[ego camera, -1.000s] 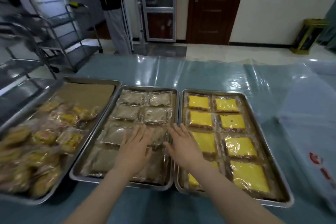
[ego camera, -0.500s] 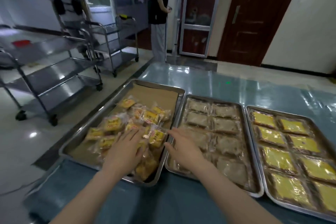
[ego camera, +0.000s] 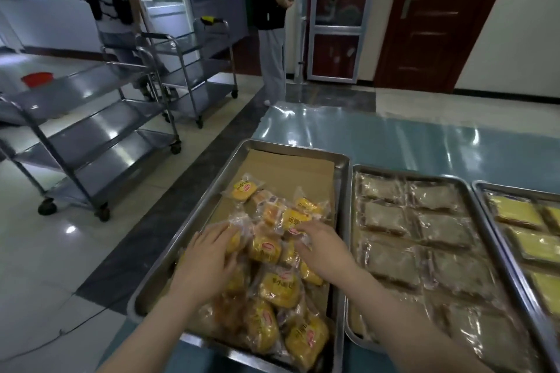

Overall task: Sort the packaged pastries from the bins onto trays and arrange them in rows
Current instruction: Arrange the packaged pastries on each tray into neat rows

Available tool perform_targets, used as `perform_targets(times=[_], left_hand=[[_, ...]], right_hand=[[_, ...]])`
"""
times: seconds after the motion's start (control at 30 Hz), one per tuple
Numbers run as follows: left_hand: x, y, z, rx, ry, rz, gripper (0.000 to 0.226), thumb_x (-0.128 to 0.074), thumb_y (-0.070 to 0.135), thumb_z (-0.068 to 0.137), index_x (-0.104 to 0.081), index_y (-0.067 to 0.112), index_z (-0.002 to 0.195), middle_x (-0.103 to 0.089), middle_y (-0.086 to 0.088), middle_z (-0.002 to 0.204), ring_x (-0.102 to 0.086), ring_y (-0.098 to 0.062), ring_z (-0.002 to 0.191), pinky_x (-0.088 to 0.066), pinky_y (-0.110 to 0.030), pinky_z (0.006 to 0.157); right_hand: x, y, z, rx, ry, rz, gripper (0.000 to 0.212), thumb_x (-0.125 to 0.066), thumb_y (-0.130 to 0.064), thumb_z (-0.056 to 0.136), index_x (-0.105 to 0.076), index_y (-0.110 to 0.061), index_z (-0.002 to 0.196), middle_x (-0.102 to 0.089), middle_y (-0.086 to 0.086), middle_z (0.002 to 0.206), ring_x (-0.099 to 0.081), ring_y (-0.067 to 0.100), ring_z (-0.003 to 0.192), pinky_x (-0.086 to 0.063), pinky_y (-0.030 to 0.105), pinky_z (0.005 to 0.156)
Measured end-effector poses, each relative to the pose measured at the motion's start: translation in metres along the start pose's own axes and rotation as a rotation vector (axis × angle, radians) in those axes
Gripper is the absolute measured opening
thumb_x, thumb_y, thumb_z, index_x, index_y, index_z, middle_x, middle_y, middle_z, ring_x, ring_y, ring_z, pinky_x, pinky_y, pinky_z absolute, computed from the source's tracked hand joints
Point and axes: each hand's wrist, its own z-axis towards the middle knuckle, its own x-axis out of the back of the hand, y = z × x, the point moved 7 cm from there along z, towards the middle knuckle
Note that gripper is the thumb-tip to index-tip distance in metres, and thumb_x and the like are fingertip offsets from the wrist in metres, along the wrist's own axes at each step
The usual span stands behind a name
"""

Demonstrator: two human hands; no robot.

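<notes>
the left hand (ego camera: 206, 260) and right hand (ego camera: 321, 251) are laid flat, gripping nothing, on the pastries (ego camera: 274, 285) heaped in the tray (ego camera: 297, 149). slick packets may be pushed over the rim if swept.

The table (ego camera: 394, 142) in front of me has a glossy blue-green top, and three metal trays sit on it side by side, rims close together. The first tray (ego camera: 297, 149) lies under my left hand (ego camera: 209, 257) and right hand (ego camera: 324, 251). The second tray (ego camera: 403, 172) is just right of my right hand, and the third tray (ego camera: 515, 188) lies beyond it, cut off at the edge.
</notes>
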Motion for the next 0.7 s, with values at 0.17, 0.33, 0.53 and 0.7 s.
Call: perform_targets(times=[0.17, 0.33, 0.53, 0.7], left_hand=[[0.006, -0.05, 0.043, -0.038, 0.005, -0.048, 0.049, -0.05, 0.029, 0.092, -0.041, 0.022, 0.14, -0.039, 0.002, 0.146, -0.034, -0.016, 0.134, -0.023, -0.034, 0.111], [0.006, -0.085, 0.082, -0.095, -0.028, -0.148, 0.045, -0.052, 0.031, 0.092, -0.045, 0.03, 0.136, -0.039, 0.009, 0.145, -0.035, -0.01, 0.131, -0.026, -0.037, 0.111], [-0.014, -0.092, 0.117, -0.2, -0.129, -0.221, 0.048, -0.052, 0.026, 0.091, -0.043, 0.026, 0.138, -0.034, 0.008, 0.147, -0.037, -0.013, 0.13, -0.034, -0.027, 0.102], [-0.039, -0.095, 0.161, -0.202, -0.218, -0.235, 0.049, -0.047, 0.026, 0.094, -0.037, 0.028, 0.142, -0.03, 0.005, 0.152, -0.036, -0.014, 0.133, -0.036, -0.03, 0.105]], right_hand=[[-0.001, -0.02, 0.04, -0.092, 0.112, -0.023, 0.038, -0.052, -0.03, 0.095, -0.054, -0.021, 0.132, -0.053, 0.002, 0.134, -0.045, 0.021, 0.124, -0.04, 0.03, 0.098], [-0.003, -0.04, 0.064, -0.213, 0.199, -0.072, 0.036, -0.054, -0.029, 0.094, -0.056, -0.022, 0.129, -0.056, 0.0, 0.13, -0.048, 0.018, 0.12, -0.042, 0.033, 0.1], [-0.006, -0.037, 0.077, -0.32, 0.237, -0.142, 0.03, -0.053, -0.03, 0.093, -0.06, -0.024, 0.121, -0.057, -0.004, 0.124, -0.047, 0.016, 0.119, -0.038, 0.033, 0.101], [-0.002, -0.035, 0.111, -0.368, 0.189, -0.182, 0.02, -0.046, -0.025, 0.094, -0.064, -0.024, 0.087, -0.061, -0.006, 0.086, -0.058, 0.015, 0.082, -0.052, 0.032, 0.073]])
